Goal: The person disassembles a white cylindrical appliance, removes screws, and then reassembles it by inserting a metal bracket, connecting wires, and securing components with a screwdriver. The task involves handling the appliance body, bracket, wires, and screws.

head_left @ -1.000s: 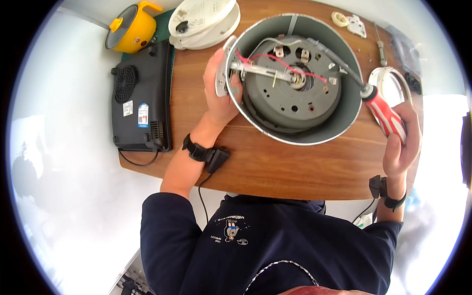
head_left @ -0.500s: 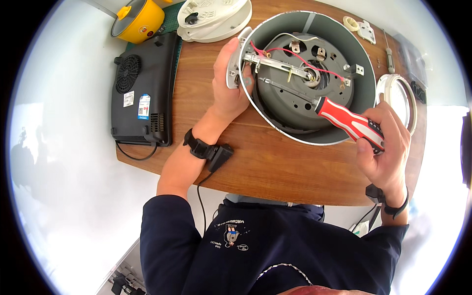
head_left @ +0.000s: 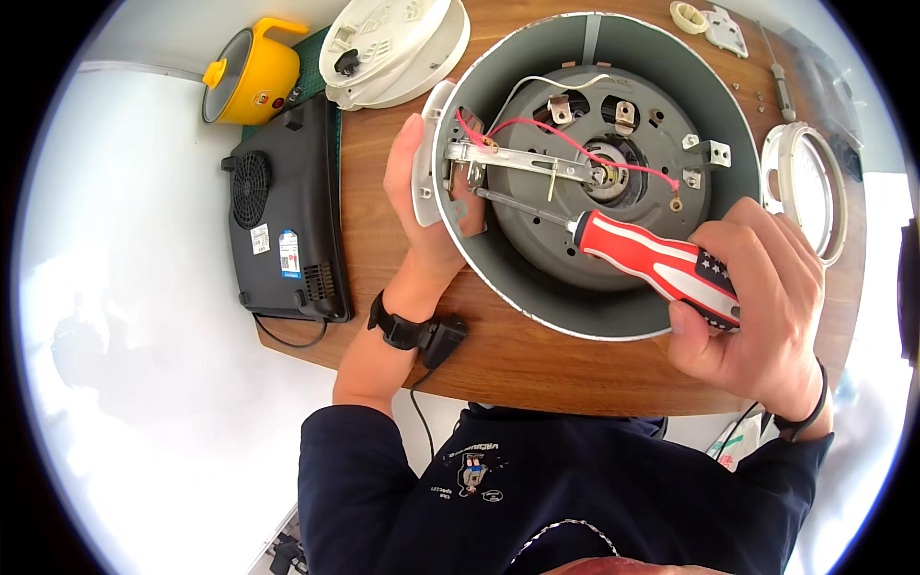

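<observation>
A round metal appliance housing [head_left: 537, 311], grey inside, leans on the table with its open side toward me. Inside it are a round grey base plate [head_left: 537, 235], a narrow metal lever [head_left: 532, 161] and a red wire [head_left: 575, 139] with a loose ring end. My left hand [head_left: 422, 206] is closed around a light grey plastic panel [head_left: 433, 144] at the housing's left wall; some of its fingers are hidden. My right hand [head_left: 757, 297] grips a red, white and black screwdriver [head_left: 637, 254]. Its tip lies near the lever's left end, at the inner wall.
An upturned black induction cooker [head_left: 287, 211] and a yellow pot [head_left: 264, 72] stand at the left. White plastic covers [head_left: 407, 57] lie at the back. At the right are a white ring [head_left: 842, 211], another screwdriver [head_left: 783, 91], a tape roll [head_left: 688, 16] and small loose screws.
The view has shifted, and the housing appears larger and closer. The screwdriver tip has come slightly nearer the left wall. Both hands keep their holds.
</observation>
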